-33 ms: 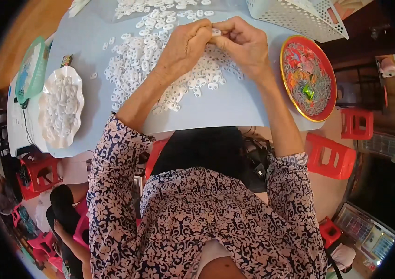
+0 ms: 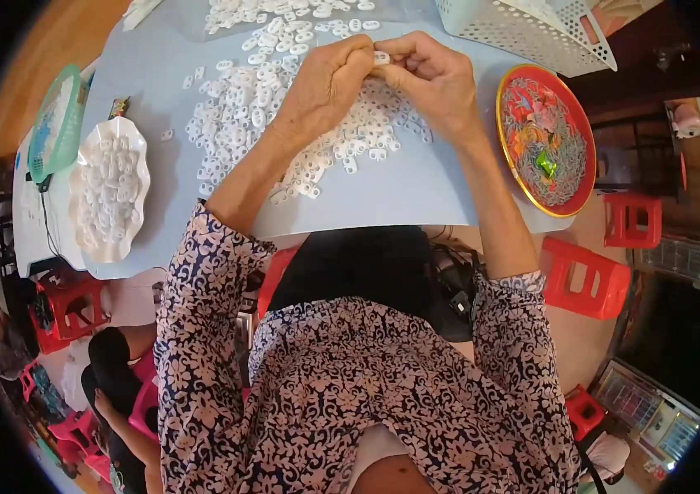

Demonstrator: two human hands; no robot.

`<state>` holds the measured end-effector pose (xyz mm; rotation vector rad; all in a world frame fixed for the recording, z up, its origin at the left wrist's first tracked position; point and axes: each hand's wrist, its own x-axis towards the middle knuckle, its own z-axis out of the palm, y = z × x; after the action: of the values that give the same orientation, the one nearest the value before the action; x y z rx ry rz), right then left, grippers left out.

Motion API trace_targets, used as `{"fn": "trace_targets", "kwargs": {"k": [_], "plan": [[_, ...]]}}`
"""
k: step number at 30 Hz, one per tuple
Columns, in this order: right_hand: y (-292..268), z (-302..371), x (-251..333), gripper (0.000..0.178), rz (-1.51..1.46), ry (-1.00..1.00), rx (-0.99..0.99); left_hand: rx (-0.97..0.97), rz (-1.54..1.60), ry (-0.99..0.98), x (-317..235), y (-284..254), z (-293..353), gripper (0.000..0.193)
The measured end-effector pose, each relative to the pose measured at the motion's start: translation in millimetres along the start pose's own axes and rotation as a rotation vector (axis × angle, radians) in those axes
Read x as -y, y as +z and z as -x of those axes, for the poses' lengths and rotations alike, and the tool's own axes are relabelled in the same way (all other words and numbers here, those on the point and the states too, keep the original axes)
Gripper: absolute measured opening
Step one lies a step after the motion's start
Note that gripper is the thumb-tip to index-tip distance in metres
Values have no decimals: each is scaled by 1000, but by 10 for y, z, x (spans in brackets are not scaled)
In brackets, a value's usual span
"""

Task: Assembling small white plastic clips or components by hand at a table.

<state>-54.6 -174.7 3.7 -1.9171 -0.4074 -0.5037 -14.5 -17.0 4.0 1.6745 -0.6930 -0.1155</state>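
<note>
Above a spread of small white plastic pieces with holes in them, my two hands meet at the fingertips. My left hand is closed, thumb and fingers pinched at one end of a small white oval plastic piece. From the other side, my right hand grips the same piece between thumb and forefinger, its other fingers curled. Fingers cover most of the piece. To the right, a red plate with a gold rim bears many thin grey bits, too small to name, and a shiny green wrapper.
At the left lies a white wavy-edged dish filled with white oval pieces, beside a green basket. A pale perforated basket stands at the back right. Red stools surround the table; another person's arm shows at lower left.
</note>
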Motion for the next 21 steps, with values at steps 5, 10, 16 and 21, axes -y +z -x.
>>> {"fn": "trace_targets", "kwargs": {"k": [5,10,16,21], "plan": [[-65,-7,-30,17,-243,175,75,-4,-19,38,59,-42,-29,24],[-63,-17,-64,19,-221,207,50,-9,58,82,123,-6,-24,20],[-27,-4,-80,15,-294,203,-19,40,-1,40,109,10,-15,17],[-106,-34,92,7,-114,188,-184,-55,153,120,81,59,-16,18]]}}
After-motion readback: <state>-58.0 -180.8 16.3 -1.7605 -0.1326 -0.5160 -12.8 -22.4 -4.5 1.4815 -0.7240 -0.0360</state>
